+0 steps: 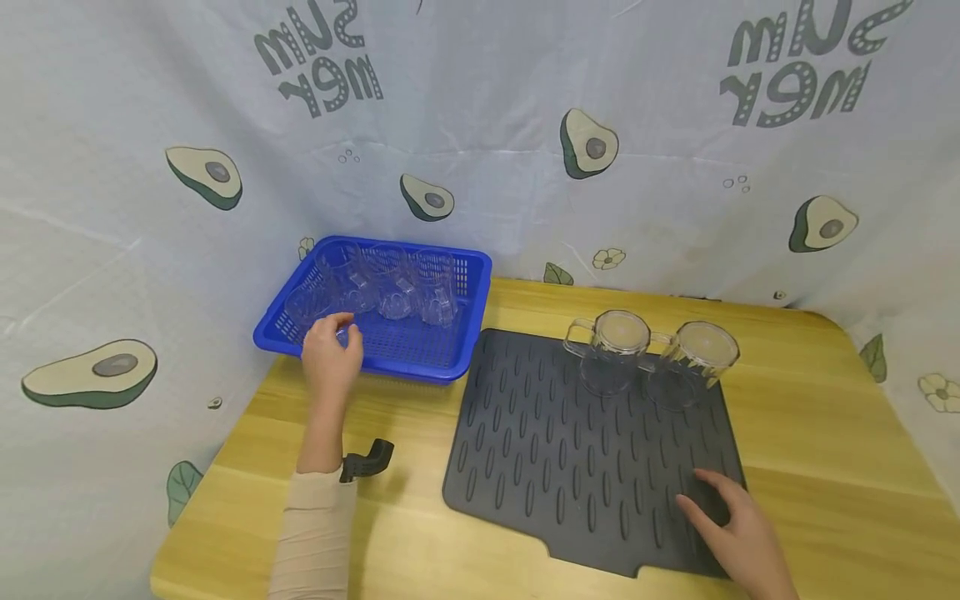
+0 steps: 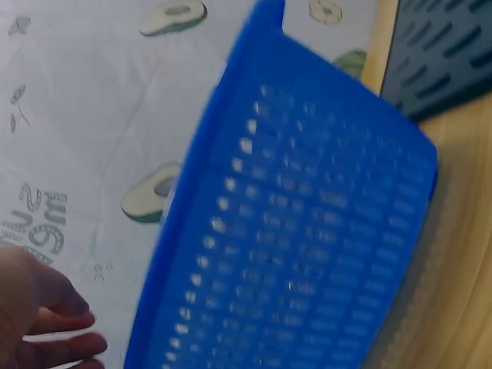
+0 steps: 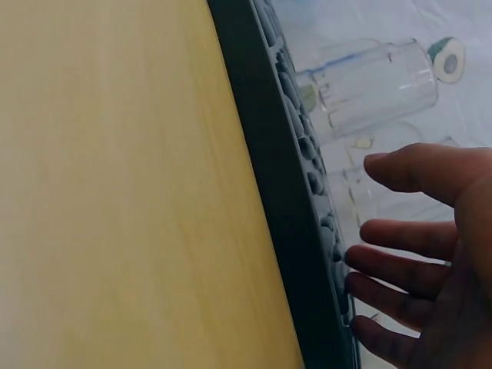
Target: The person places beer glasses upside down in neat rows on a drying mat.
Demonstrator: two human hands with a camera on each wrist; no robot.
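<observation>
My left hand (image 1: 334, 350) hovers at the near left rim of a blue plastic basket (image 1: 471, 350), its fingers loosely bent and holding nothing. Several clear glass mugs (image 1: 395, 287) are grouped in the back and left of that basket. Over the near right part of a dark grey ribbed drying mat (image 1: 525, 433) is my right hand (image 1: 738, 529), thumb and fingers spread apart with no object between them. Two glass mugs, a left one (image 1: 618, 350) and a right one (image 1: 693, 362), stand upside down at the mat's back right, handles pointing left.
Both the basket and the mat lie on a yellow wood-grain table (image 1: 810, 450). A white curtain (image 1: 495, 100) printed with avocados hangs right behind its back edge. A black wrist mount (image 1: 369, 460) sticks out from the left wrist.
</observation>
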